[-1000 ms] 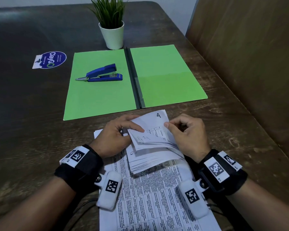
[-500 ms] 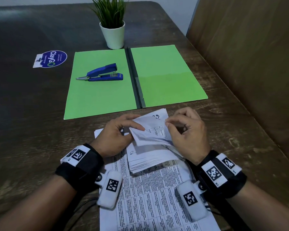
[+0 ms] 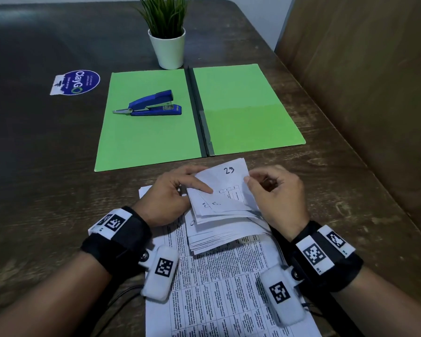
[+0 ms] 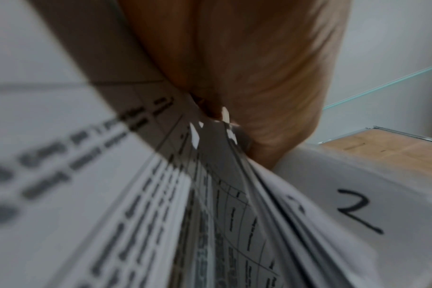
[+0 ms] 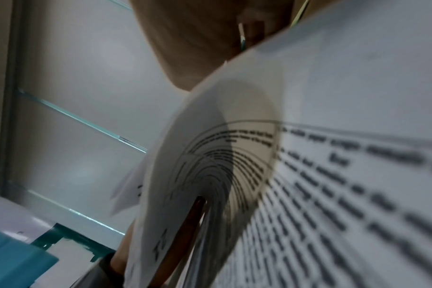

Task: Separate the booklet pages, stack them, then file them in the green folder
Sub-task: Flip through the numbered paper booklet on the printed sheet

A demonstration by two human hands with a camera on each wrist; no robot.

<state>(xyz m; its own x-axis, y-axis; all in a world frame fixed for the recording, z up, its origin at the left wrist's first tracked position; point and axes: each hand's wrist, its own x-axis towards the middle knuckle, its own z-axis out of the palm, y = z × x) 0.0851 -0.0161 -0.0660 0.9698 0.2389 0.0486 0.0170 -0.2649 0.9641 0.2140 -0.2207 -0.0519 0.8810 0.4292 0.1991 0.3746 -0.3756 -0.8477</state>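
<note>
A small white booklet (image 3: 223, 205) with fanned pages lies on a large printed sheet (image 3: 229, 293) near the table's front edge. Its top page shows a handwritten 23. My left hand (image 3: 173, 193) grips the booklet's left side, thumb laid across the top page. My right hand (image 3: 275, 190) pinches the right edge of the raised pages. The green folder (image 3: 199, 115) lies open flat beyond them. Both wrist views are filled by close, blurred paper (image 4: 210, 214) (image 5: 308, 155) and skin.
A blue stapler (image 3: 151, 104) rests on the folder's left leaf. A potted plant (image 3: 167, 32) stands behind the folder's spine. A blue round sticker (image 3: 77, 82) is at the far left. A wooden wall (image 3: 374, 93) borders the table's right side.
The pages have been flipped: the top page read 4 a second ago and now reads 23. Both hands stay at the booklet's sides, the right one shifted slightly.
</note>
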